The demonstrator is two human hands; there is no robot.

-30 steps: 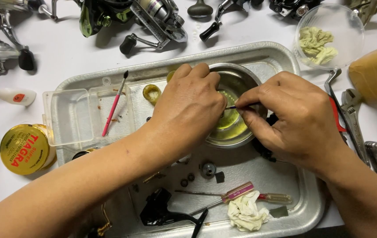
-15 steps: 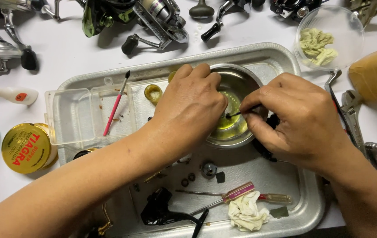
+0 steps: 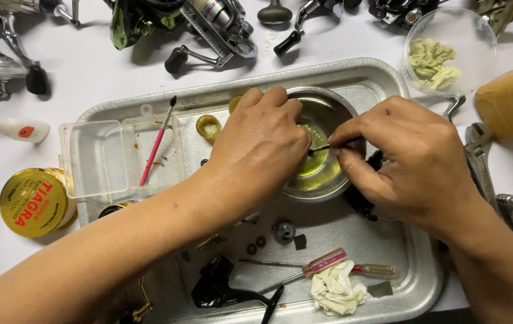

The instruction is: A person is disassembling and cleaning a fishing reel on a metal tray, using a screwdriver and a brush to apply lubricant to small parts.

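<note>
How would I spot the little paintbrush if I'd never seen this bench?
Start at the big silver metal tray in the middle of the white table. On its left side lies a clear plastic box; the thin pink-handled brush lies slanted there, dark bristles up. Unlike the clear-handled screwdrivers lower down, it is slim and all pink.

A round steel bowl [image 3: 322,180] sits upright in the upper middle of the metal tray [image 3: 352,75], holding a shallow pool of yellow-green liquid. A thin dark tool [image 3: 331,145], brush or pick is hard to tell, lies nearly level across the bowl's mouth, its left tip over the liquid. Whatever small part sits at that tip is hidden.
</note>
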